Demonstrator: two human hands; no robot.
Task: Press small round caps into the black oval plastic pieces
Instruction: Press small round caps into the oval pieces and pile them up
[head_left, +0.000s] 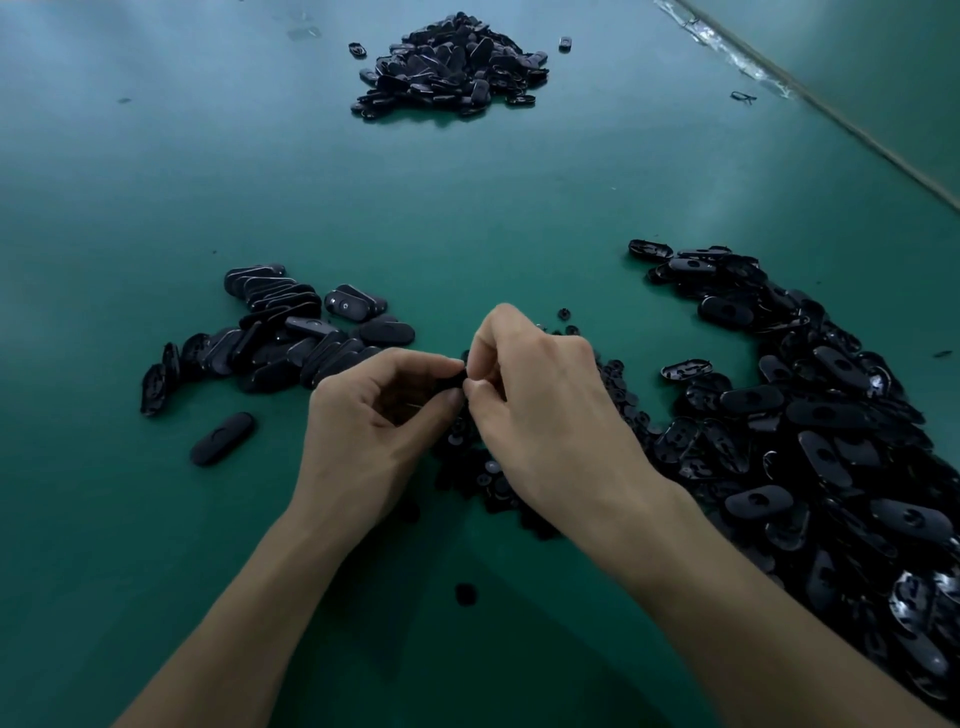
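**Both hands pinch one black part above the caps**

The left hand (374, 415) and right hand (540, 410) meet with curled fingers and pinch a small black part (453, 383), mostly hidden. Round caps (483, 470) lie beneath them. Oval pieces (810, 441) crowd the right, and a stacked group (280, 338) lies to the left. Bare green table (467, 197) stretches ahead to a far pile (452, 62). The table edge (852, 124) slants at upper right.

Two hands are seen, left hand (374, 415) and right hand (540, 405), both bare. Left forearm (249, 613) and right forearm (753, 623) are shown uncovered down to the frame edge. Knuckles and tendons are outlined on the right hand's back.
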